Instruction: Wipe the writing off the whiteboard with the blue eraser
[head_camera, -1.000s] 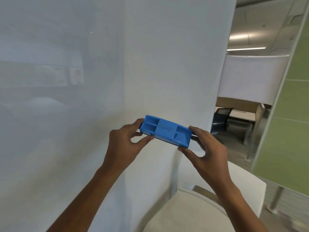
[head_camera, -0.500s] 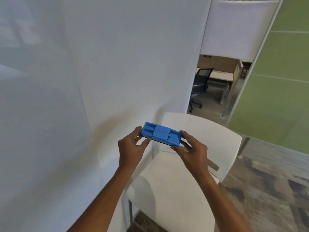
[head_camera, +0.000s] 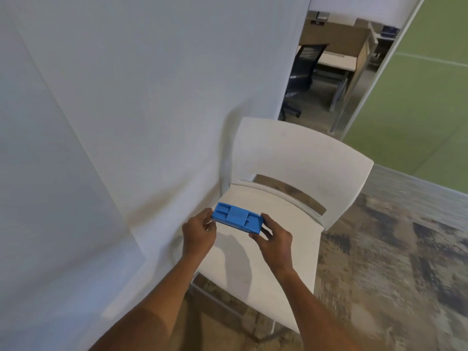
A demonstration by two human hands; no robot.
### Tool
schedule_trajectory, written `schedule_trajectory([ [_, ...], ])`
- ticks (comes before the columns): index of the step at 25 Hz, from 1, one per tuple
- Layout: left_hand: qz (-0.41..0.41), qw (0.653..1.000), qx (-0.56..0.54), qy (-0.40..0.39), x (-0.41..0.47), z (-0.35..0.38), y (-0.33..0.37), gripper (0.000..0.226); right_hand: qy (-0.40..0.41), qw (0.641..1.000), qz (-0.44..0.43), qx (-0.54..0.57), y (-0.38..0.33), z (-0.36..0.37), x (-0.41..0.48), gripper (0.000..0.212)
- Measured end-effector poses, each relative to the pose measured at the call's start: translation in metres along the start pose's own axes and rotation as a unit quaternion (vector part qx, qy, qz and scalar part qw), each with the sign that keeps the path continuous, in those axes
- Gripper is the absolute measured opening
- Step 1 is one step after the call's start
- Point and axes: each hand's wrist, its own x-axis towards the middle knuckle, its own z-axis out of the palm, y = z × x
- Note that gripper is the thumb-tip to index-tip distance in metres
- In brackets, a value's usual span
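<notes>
Both hands, left [head_camera: 198,234] and right [head_camera: 273,238], pinch the ends of the eraser [head_camera: 238,221] above the chair [head_camera: 291,173], off the whiteboard [head_camera: 126,97], so shifting to one firm grip with the pad flat should wipe best.

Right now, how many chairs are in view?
2. A white chair stands right below the hands, beside the whiteboard. A black office chair sits at a desk in the background, past the whiteboard's edge. Others may be hidden behind the partitions.
</notes>
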Motion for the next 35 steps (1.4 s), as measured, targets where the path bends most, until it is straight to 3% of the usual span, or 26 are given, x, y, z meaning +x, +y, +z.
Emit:
schedule_trajectory([
  [8,-0.066,0.99,0.049,-0.118,0.008,0.058,-0.081,0.062,-0.029,0.993,0.107,-0.038,0.084,0.028,-0.02,0.066],
  [17,-0.065,0.973,0.119,-0.185,0.005,0.094,-0.129,0.071,-0.043,0.985,0.139,-0.089,0.136,0.04,-0.038,0.058],
  [31,-0.066,0.955,0.163,-0.238,0.013,0.114,-0.145,0.092,-0.085,0.967,0.191,-0.146,0.15,0.046,-0.036,0.056],
  [35,-0.109,0.962,0.122,-0.218,0.001,0.109,-0.146,0.093,-0.079,0.963,0.214,-0.142,0.146,0.045,-0.039,0.074],
])
